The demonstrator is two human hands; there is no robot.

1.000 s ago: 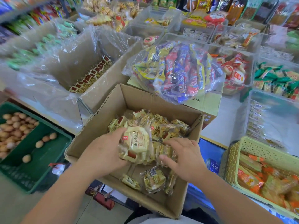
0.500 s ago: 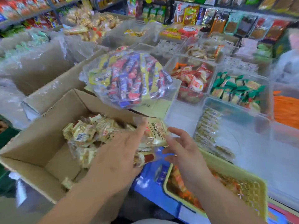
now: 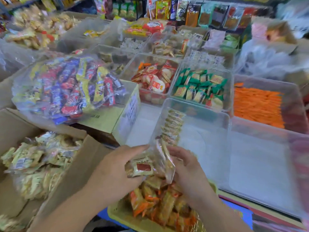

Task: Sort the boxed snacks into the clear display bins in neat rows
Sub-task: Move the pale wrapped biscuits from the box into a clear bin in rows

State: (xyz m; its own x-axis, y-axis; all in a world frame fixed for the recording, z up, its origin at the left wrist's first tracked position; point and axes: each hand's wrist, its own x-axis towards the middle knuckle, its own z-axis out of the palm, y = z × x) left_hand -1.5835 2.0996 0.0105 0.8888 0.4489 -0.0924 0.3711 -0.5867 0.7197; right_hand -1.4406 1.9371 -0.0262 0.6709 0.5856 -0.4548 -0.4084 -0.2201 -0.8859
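Observation:
My left hand [image 3: 115, 171] and my right hand [image 3: 189, 168] together hold a stack of yellow snack packets [image 3: 147, 166] with a red label, just in front of a clear display bin [image 3: 205, 148]. Inside that bin a row of the same yellow packets [image 3: 172, 126] stands along its left wall. At the left an open cardboard box [image 3: 80, 164] holds several more yellow packets [image 3: 36, 164].
A yellow basket [image 3: 120, 216] of orange packets sits under my hands. A big clear bag of mixed sweets [image 3: 70, 87] lies on a yellow-green carton. Bins of red, green and orange snacks [image 3: 199, 87] fill the back. Another clear bin [image 3: 267, 166] stands at the right.
Both hands lifted the packets out of the cardboard box and carried them right, to the front of the clear bin. The view swung right with them.

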